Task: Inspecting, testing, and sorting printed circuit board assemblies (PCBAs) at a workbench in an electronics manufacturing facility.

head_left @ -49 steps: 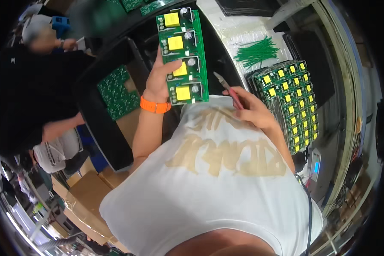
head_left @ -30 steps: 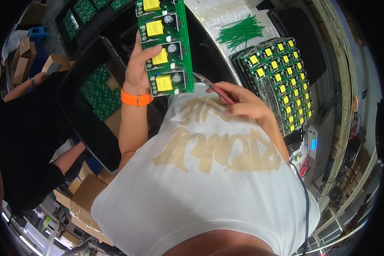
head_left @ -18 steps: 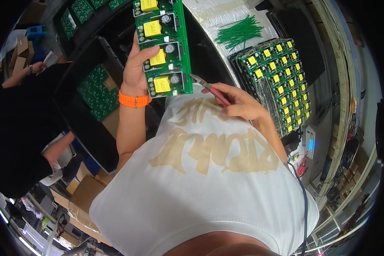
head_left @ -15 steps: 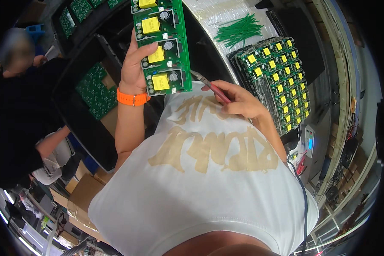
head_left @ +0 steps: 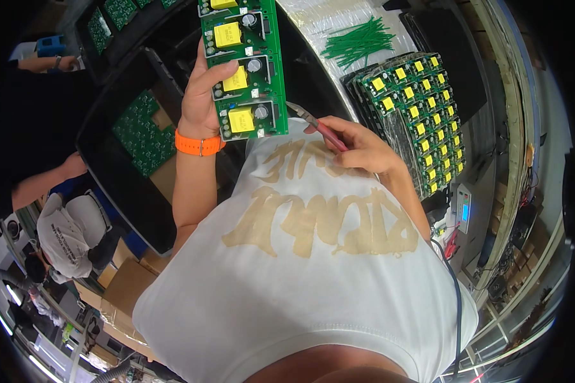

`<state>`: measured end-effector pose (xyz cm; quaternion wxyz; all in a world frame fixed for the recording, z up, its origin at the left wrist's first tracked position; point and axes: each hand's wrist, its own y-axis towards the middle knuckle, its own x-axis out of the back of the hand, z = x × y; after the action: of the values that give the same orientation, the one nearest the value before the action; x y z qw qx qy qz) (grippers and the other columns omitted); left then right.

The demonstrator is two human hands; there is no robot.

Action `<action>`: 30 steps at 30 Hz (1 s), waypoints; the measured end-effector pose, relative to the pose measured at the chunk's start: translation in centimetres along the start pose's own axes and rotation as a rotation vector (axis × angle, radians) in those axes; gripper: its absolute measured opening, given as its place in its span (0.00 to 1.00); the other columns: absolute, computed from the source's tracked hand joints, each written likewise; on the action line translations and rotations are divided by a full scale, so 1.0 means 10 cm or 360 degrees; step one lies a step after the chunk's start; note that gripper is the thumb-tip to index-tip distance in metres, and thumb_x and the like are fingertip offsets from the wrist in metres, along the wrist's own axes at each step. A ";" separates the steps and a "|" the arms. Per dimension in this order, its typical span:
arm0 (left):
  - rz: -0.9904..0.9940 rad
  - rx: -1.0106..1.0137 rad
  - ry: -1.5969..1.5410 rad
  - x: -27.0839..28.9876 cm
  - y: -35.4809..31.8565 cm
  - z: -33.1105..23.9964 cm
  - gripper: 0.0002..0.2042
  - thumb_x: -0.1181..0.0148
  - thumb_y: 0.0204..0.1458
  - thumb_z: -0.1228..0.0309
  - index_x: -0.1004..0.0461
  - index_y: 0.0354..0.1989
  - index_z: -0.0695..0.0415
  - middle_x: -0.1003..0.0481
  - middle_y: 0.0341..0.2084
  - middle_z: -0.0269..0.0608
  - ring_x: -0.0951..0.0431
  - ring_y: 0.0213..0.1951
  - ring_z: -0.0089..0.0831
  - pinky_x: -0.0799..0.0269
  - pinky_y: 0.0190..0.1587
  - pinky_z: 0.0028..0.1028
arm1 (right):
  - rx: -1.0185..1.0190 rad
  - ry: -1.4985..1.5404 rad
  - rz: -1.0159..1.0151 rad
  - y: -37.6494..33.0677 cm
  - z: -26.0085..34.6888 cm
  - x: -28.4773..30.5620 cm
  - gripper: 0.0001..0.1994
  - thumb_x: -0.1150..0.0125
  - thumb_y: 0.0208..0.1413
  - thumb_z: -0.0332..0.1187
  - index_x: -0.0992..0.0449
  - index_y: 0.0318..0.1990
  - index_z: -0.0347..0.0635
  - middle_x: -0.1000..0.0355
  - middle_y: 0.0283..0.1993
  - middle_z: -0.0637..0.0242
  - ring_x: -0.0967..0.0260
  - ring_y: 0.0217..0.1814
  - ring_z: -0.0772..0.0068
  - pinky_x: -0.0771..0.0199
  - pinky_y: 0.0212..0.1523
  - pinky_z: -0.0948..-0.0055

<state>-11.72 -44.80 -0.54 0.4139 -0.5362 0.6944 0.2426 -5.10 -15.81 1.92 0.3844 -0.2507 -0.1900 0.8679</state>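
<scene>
My left hand, with an orange strap on its wrist, is closed on the left edge of a long green circuit board. Its thumb rests against one of the yellow transformers, which sit in a row along the board with round capacitors beside them. My right hand is wrapped round a pair of red-handled cutting pliers. The metal jaws point up and left, close to the board's lower right edge. Whether the tips touch the board, I cannot tell.
On the right stand stacked boards with yellow transformers. Green cable ties lie on a wrapped surface beyond. A black tray with green boards is at left; a co-worker's hand is at its edge.
The co-worker has shifted left, and their head is no longer in view. My board has moved very slightly; both my hands keep their holds.
</scene>
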 end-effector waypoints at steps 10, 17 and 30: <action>0.0066 0.0018 0.0088 0.06 0.01 -0.02 0.30 0.49 0.52 0.85 0.40 0.65 0.49 0.26 0.51 0.48 0.20 0.43 0.37 0.21 0.45 0.35 | -0.0043 0.0041 -0.0023 -0.01 0.03 -0.03 0.31 0.43 0.38 0.26 0.29 0.57 0.41 0.37 0.29 0.75 0.46 0.26 0.84 0.50 0.23 0.86; -0.0053 -0.0019 0.0079 -0.03 -0.06 0.03 0.30 0.48 0.51 0.85 0.40 0.65 0.50 0.26 0.51 0.48 0.20 0.43 0.37 0.21 0.45 0.34 | -0.0027 -0.0150 -0.0011 -0.04 0.01 -0.03 0.30 0.43 0.38 0.27 0.30 0.56 0.42 0.37 0.29 0.75 0.47 0.26 0.84 0.50 0.23 0.86; -0.0078 -0.0103 0.0528 -0.17 -0.04 -0.01 0.32 0.48 0.50 0.86 0.41 0.65 0.49 0.25 0.50 0.46 0.20 0.43 0.37 0.21 0.44 0.34 | -0.0210 -0.0221 -0.0157 -0.03 0.16 -0.16 0.26 0.43 0.38 0.26 0.30 0.51 0.44 0.35 0.31 0.74 0.48 0.28 0.83 0.48 0.29 0.85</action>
<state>-11.19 -44.09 1.02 0.2820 -0.5989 0.7316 0.1629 -4.93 -17.08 3.86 0.3952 -0.2051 -0.2849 0.8489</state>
